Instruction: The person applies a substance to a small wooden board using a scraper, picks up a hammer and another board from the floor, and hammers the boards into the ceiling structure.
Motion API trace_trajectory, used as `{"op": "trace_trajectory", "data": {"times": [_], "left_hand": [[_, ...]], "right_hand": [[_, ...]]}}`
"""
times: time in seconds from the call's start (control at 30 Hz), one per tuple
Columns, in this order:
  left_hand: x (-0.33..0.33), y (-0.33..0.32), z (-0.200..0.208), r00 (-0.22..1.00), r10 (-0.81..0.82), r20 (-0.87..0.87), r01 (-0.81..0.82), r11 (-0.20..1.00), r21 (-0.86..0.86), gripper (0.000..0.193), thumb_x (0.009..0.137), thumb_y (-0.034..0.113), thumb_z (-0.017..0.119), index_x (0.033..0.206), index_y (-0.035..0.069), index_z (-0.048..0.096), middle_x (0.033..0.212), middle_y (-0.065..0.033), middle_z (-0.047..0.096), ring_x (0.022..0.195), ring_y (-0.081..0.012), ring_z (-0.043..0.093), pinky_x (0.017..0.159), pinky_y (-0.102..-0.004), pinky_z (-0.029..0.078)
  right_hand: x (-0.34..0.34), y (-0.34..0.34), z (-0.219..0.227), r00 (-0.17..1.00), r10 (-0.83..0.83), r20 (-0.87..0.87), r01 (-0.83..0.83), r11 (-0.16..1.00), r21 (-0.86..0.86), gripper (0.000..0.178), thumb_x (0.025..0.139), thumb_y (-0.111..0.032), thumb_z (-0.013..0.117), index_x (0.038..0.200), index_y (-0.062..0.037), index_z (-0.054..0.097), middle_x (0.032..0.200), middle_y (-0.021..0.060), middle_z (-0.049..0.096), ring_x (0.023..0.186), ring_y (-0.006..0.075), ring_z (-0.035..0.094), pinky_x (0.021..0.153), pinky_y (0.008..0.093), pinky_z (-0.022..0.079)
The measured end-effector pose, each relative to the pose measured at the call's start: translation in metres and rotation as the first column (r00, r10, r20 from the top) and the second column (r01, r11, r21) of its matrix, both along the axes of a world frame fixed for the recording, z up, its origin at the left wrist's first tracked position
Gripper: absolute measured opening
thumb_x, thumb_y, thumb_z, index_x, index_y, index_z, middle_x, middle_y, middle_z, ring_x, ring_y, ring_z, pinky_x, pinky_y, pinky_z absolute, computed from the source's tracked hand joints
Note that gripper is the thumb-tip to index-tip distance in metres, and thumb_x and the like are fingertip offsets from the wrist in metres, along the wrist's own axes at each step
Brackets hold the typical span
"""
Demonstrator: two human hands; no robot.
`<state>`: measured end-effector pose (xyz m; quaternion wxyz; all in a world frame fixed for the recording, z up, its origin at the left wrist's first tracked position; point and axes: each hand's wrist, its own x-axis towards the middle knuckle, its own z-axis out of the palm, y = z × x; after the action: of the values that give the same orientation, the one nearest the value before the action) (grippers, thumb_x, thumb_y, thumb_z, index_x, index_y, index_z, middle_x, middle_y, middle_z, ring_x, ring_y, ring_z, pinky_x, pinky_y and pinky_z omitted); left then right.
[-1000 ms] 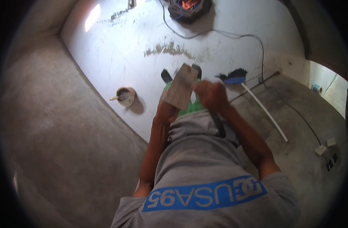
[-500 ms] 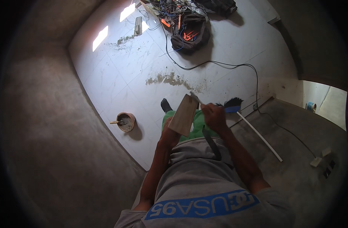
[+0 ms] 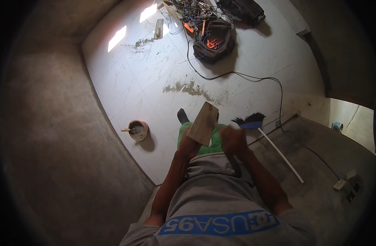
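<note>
My left hand grips a flat wooden float from below, its smooth board face turned up and tilted in front of my lap. Close to the board's right edge is my right hand, a fist smeared by motion. It is closed around a narrow scraper-like tool, whose thin blade shows in the earlier view but is mostly blurred now. On the floor to the left stands a clay-coloured bucket of grey mortar, with a wooden-handled tool resting in it.
A blue broom head with black bristles and a white handle lies right. Black cable crosses the tiles. Tool bags and tangled wires lie ahead. Mortar crumbs litter the floor. Another float lies farther off.
My right hand has moved down along the float toward me, and the tool's blade has left the board's far end. The whole view has shifted slightly.
</note>
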<state>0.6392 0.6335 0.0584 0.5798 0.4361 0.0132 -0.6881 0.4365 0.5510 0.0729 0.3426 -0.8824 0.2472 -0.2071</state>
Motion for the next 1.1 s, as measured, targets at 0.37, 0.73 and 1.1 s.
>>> {"op": "trace_trajectory", "data": {"times": [0.37, 0.73, 1.1], "left_hand": [[0.006, -0.001, 0.002, 0.992, -0.086, 0.088, 0.081, 0.995, 0.065, 0.037, 0.094, 0.001, 0.068, 0.130, 0.002, 0.062, 0.116, -0.0065, 0.071, 0.101, -0.0112, 0.068, 0.083, -0.0288, 0.056], [0.016, 0.036, -0.029, 0.997, 0.076, 0.019, -0.075, 0.995, -0.063, 0.043, 0.104, 0.028, 0.062, 0.140, 0.006, 0.057, 0.128, -0.0141, 0.066, 0.112, -0.0275, 0.067, 0.094, -0.0428, 0.057], [0.011, 0.043, -0.022, 0.983, 0.044, -0.176, -0.061, 0.994, -0.093, 0.048, 0.111, 0.024, 0.051, 0.153, 0.003, 0.045, 0.148, -0.0118, 0.058, 0.128, -0.0246, 0.062, 0.106, -0.0389, 0.055]], "right_hand": [[0.002, -0.020, -0.012, 0.969, -0.238, -0.065, 0.242, 0.968, 0.070, 0.013, 0.090, -0.012, 0.070, 0.103, -0.0095, 0.067, 0.078, 0.0099, 0.062, 0.059, 0.0308, 0.064, 0.051, 0.0428, 0.051], [-0.002, -0.014, 0.040, 0.969, -0.239, -0.063, 0.246, 0.902, 0.356, 0.013, 0.096, -0.015, 0.066, 0.087, -0.0069, 0.070, 0.073, 0.0097, 0.063, 0.052, 0.0272, 0.061, 0.049, 0.0405, 0.047], [-0.006, -0.007, 0.048, 0.992, 0.013, -0.127, 0.027, 0.951, 0.308, 0.014, 0.094, -0.017, 0.070, 0.082, -0.0102, 0.069, 0.068, 0.0102, 0.064, 0.050, 0.0268, 0.061, 0.047, 0.0408, 0.046]]}}
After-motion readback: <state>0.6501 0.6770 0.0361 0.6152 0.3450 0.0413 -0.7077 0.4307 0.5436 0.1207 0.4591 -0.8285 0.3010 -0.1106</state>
